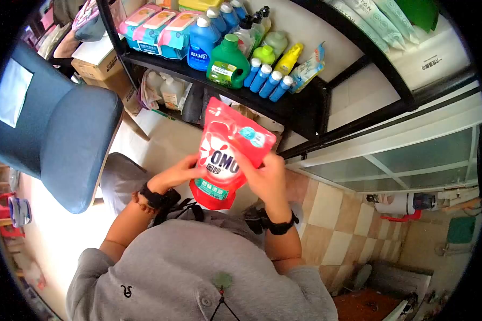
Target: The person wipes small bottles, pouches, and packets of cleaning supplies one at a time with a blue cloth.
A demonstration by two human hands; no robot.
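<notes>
Red pouch: the OMO pouch (227, 144) is in front of the person's belly, below the shelf, its printed face up to the camera and its top edge slanting down to the right.
Left hand: the left hand (179, 174) grips the pouch's left side low down, thumb laid on the front, the other fingers mostly hidden.
Right hand: the right hand (265, 176) closes on the right side, thumb pointing up and inward over the lettering, back of the hand turned outward.
Hands together: they are apart from each other, with the pouch clamped between them.
Arms: both elbows are bent and the forearms reach forward from the sides of the grey shirt (198, 267); a black band circles each wrist, with beads beside the left one.
Shelf: on the black shelf (198, 79) beyond the pouch, a green jug (229, 61) stands between a large blue bottle (202, 45) and four small blue bottles (268, 81); packs of wipes (158, 32) lie farther left.
Left side: a blue chair (80, 139).
Right side: checkered floor tiles (337, 219).
</notes>
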